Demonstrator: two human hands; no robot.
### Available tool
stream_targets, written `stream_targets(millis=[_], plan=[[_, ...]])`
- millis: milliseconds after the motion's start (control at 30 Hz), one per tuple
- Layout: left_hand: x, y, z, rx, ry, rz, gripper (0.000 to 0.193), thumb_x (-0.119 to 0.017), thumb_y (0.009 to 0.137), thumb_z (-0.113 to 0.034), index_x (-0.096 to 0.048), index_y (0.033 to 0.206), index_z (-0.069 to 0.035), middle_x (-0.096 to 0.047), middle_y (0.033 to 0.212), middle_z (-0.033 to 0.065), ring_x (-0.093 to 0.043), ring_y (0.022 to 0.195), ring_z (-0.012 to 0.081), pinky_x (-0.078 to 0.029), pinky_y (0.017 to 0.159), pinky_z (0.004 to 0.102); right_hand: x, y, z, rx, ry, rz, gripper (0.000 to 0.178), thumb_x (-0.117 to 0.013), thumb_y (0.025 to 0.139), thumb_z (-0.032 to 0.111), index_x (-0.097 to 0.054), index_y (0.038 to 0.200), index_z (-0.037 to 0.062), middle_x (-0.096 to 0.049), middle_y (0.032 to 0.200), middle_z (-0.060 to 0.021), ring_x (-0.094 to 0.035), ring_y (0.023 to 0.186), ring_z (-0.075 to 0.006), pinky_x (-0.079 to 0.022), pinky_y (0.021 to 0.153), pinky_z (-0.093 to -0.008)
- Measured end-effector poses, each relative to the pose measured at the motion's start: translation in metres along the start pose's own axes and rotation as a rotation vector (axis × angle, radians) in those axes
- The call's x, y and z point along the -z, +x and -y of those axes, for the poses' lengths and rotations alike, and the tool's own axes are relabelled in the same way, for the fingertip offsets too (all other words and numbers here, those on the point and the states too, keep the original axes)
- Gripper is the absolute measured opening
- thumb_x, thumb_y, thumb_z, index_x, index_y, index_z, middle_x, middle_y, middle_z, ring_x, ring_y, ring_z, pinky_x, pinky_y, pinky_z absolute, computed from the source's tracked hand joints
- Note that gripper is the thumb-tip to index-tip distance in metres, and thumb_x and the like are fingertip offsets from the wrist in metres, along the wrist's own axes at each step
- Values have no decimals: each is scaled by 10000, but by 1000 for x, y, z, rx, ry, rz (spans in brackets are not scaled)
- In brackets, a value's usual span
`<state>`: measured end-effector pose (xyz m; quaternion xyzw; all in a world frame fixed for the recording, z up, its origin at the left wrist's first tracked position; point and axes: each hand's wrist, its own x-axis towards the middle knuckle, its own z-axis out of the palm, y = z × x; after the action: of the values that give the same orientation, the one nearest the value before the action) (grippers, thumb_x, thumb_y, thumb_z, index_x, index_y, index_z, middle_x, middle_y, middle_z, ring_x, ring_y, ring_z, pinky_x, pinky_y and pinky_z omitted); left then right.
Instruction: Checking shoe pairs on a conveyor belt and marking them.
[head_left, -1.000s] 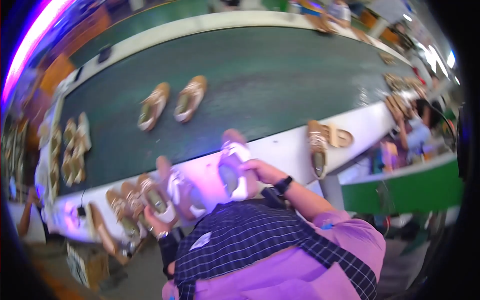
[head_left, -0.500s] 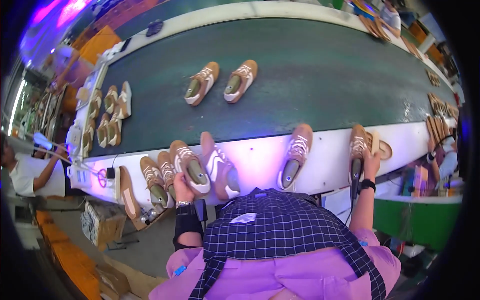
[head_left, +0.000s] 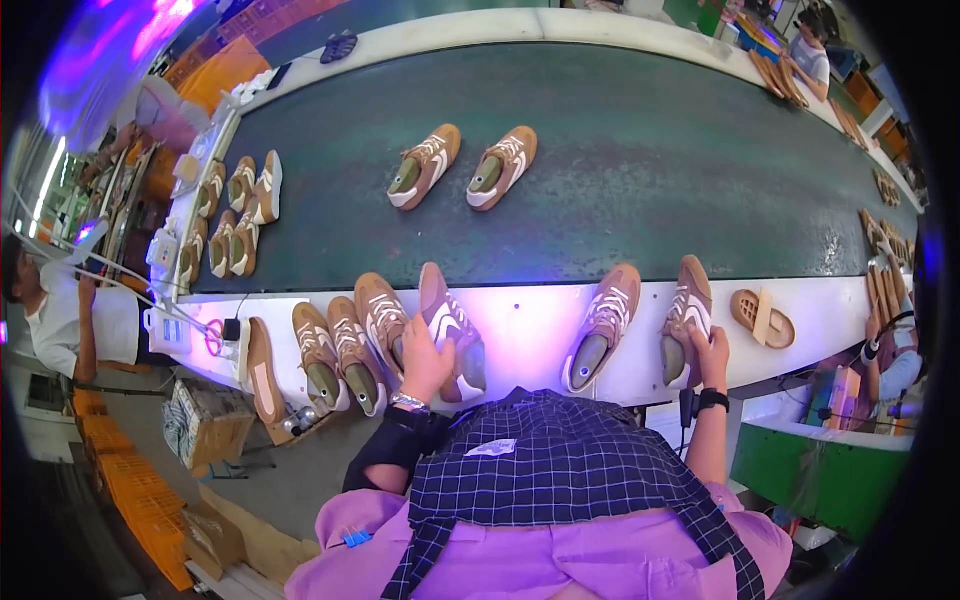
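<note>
My left hand (head_left: pixel 428 362) grips a tan sneaker (head_left: pixel 462 372) lying tilted on its side, white stripe up, on the white ledge. Its fingers curl over the upper and partly hide it. Against its left side is another tan sneaker (head_left: pixel 376 298) with white laces. My right hand (head_left: pixel 712 355) holds the side of a tan sneaker (head_left: pixel 688 292), its toe pointing away over the green belt's edge. Between my hands, a laced tan sneaker (head_left: pixel 606 315) stands on the ledge, toe away. Green inserts fill the shoe openings.
Two sneakers (head_left: pixel 502 168) stand on the green belt (head_left: pixel 640 140), with several more (head_left: pixel 242 215) at its left end. On the ledge (head_left: pixel 520 340) are another pair (head_left: pixel 340 350), a loose sole (head_left: pixel 262 372) and tan sole-like pieces (head_left: pixel 764 318). Co-workers stand at both sides.
My left hand has moved right, from one sneaker's heel onto the tilted sneaker beside it. My right hand has moved left with its sneaker, away from the tan sole-like pieces.
</note>
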<state>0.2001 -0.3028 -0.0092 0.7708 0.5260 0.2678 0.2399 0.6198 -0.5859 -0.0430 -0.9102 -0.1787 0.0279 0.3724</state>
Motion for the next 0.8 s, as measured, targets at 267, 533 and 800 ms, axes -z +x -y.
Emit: stream_targets(millis=[267, 533, 800], plan=[[-37, -19, 22, 88, 19, 313, 582, -670, 683, -262, -501, 1094, 115, -562, 972, 224, -553, 900, 356, -450, 805, 405, 10, 9, 24, -250, 605, 564, 541, -775, 685, 285, -580, 1061, -50, -639, 965, -108, -607, 872, -168, -485, 786, -267], [-34, -2, -1, 652, -601, 878, 524, -691, 724, -294, -556, 1136, -1, -634, 983, 68, -608, 896, 182, -482, 771, 332, -17, 14, 16, -459, 793, 661, 502, -711, 764, 266, -559, 1131, -41, -636, 1015, -113, -621, 898, -194, -494, 810, -306], [-1, 17, -49, 612, -1741, 392, 611, -629, 791, -250, -389, 1311, -36, -528, 1239, 110, -514, 1145, 256, -400, 1012, 428, -17, -13, 166, -427, 1613, 715, 461, -640, 830, 170, -472, 1232, 20, -575, 1165, -87, -574, 1049, -210, -460, 938, -370]])
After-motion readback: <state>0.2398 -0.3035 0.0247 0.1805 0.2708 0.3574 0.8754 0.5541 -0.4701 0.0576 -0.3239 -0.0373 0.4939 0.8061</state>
